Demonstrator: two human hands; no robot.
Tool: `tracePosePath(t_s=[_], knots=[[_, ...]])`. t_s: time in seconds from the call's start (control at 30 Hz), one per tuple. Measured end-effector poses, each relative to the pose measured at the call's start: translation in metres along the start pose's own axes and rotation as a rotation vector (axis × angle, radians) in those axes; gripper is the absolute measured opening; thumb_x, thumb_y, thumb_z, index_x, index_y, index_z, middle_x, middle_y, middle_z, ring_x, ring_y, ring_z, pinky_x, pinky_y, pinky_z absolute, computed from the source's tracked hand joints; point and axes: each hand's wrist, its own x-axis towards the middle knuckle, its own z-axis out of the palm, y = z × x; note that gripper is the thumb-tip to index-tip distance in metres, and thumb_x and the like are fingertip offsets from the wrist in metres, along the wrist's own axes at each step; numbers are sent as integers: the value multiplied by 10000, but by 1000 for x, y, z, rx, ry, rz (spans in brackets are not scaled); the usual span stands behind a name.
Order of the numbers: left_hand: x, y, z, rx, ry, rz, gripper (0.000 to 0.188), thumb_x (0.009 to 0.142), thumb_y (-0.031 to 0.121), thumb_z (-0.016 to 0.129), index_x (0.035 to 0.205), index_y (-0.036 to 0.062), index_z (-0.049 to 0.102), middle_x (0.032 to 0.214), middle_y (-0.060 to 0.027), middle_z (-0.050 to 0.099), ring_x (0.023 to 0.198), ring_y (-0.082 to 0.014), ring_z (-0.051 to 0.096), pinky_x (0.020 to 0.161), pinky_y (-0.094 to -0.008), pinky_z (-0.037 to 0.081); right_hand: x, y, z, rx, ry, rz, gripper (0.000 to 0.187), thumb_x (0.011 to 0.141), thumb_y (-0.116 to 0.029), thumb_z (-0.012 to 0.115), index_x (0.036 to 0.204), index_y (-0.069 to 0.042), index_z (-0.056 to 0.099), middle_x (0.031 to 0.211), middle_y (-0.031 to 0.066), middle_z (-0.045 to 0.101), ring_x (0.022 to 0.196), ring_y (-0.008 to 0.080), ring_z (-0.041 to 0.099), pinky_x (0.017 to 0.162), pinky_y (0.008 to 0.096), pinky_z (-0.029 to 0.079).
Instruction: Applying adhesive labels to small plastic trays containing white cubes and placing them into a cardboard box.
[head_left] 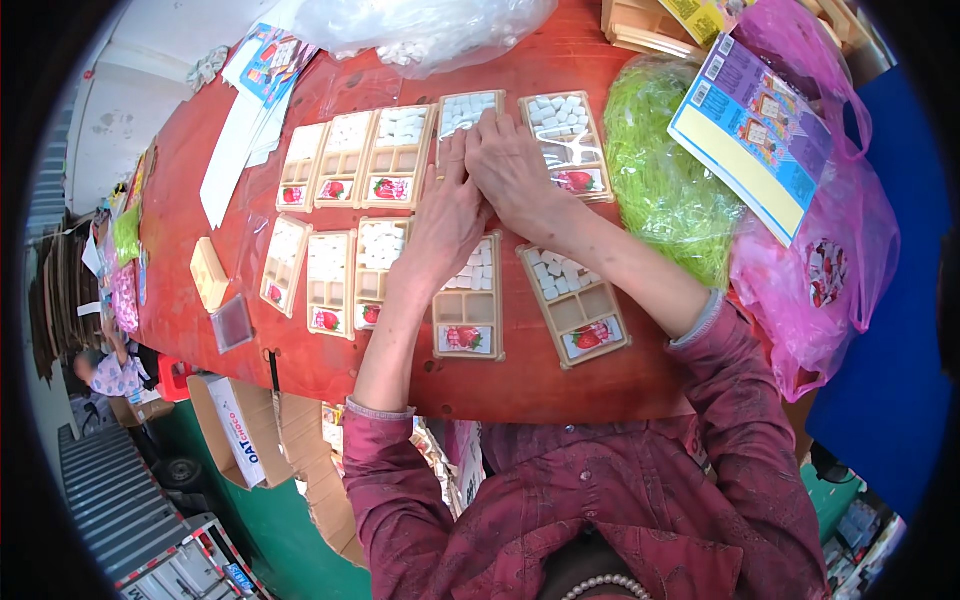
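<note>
My hands meet over a small beige compartment tray (472, 104) holding white block-like pieces, in the far row of the red table. My left hand (450, 195) is closed, its fingers bent down over the tray's middle. My right hand (508, 165) lies against it, fingers curled together at the tray's right side. Whatever the fingertips hold is hidden beneath them. To the right, a similar tray (560, 112) contains white pieces, a strawberry-picture card (577, 181) and a thin white branched piece (572, 152). Another filled tray (466, 305) stands below my wrists.
Several similar trays (340, 160) stand in two rows at left. A bag of green strands (655, 150), a printed card sheet (750, 135) and pink bags (815, 270) crowd the right. A clear bag (420, 30) lies at the back. Stacked empty trays (208, 275) sit at left.
</note>
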Motion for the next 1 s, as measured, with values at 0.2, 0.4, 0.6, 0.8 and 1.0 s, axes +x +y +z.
tracePosePath(t_s=[0.2,0.4,0.6,0.8,1.0], knots=[[-1,2,2,25,27,9,492,886,277,558,1277,6,430,1437,-272,204,1333,-427,218,1061,-530,246,-5,17,-16,47,43,-35,458,745,-88,607,1160,71,498,1254,247,449,1226,372,403,950,482,380],[2,4,6,33,44,-1,529,884,323,558,1294,25,408,1428,-273,220,1329,-427,231,1060,-523,253,-13,39,6,102,-162,121,616,951,-427,351,1375,16,299,1454,207,252,1365,365,200,1028,618,196],[3,1,3,74,62,19,559,886,335,549,1330,43,378,1422,-269,235,1324,-422,245,1058,-513,262,-15,45,19,97,-109,81,624,949,-431,345,1384,12,287,1467,174,246,1370,343,199,1027,627,191],[0,-1,5,112,92,61,550,885,337,547,1312,30,388,1411,-269,255,1317,-425,256,1058,-504,266,-16,41,17,77,-133,99,628,954,-438,322,1397,3,265,1474,153,242,1373,332,194,1035,628,171],[0,0,6,73,111,64,543,891,332,540,1312,31,378,1407,-267,265,1317,-422,258,1056,-510,264,-19,41,18,152,-112,102,646,952,-419,339,1394,43,246,1462,200,248,1371,360,190,1033,622,159]])
